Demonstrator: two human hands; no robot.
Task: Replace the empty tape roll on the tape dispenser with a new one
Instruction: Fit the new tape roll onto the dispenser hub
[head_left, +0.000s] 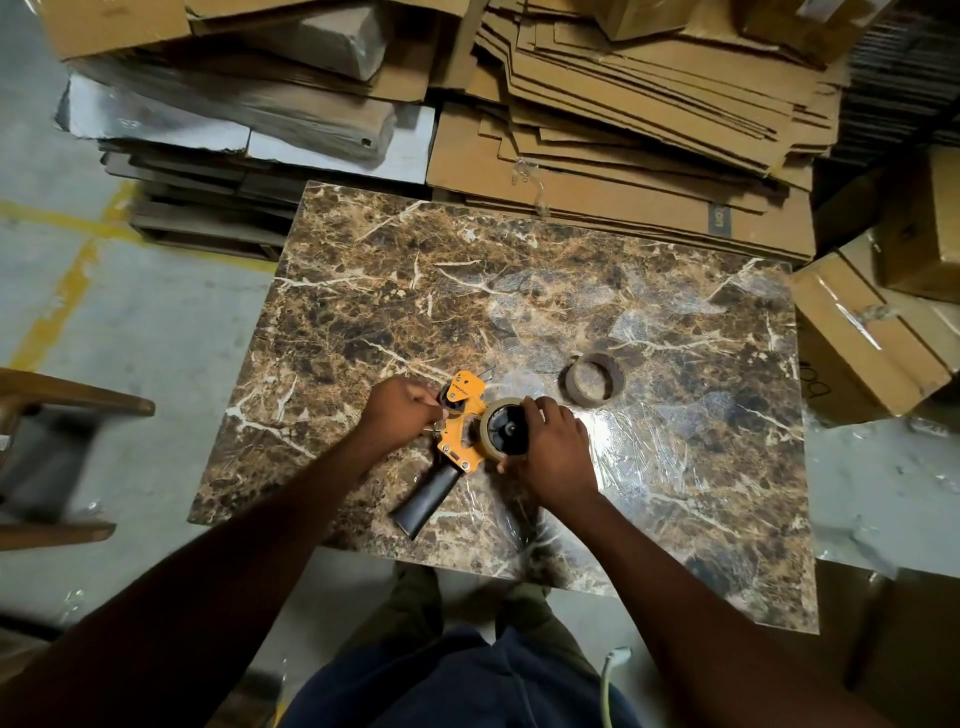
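An orange tape dispenser (460, 428) with a black handle lies flat on the brown marble-patterned table (415, 291). A new tape roll (493, 421) sits on its black hub. My right hand (553, 452) is wrapped around the right side of that roll. My left hand (400, 410) pinches something thin at the dispenser's front end, beside the roller; it looks like the tape's end, though I cannot tell for sure. The empty cardboard core (595, 378) stands on the table up and to the right, apart from both hands.
Flattened cardboard (649, 130) is stacked behind the table and boxes (862, 332) crowd its right edge. Clear tape residue (649, 431) shines on the tabletop to the right. A wooden frame (57, 410) stands at the left over concrete floor.
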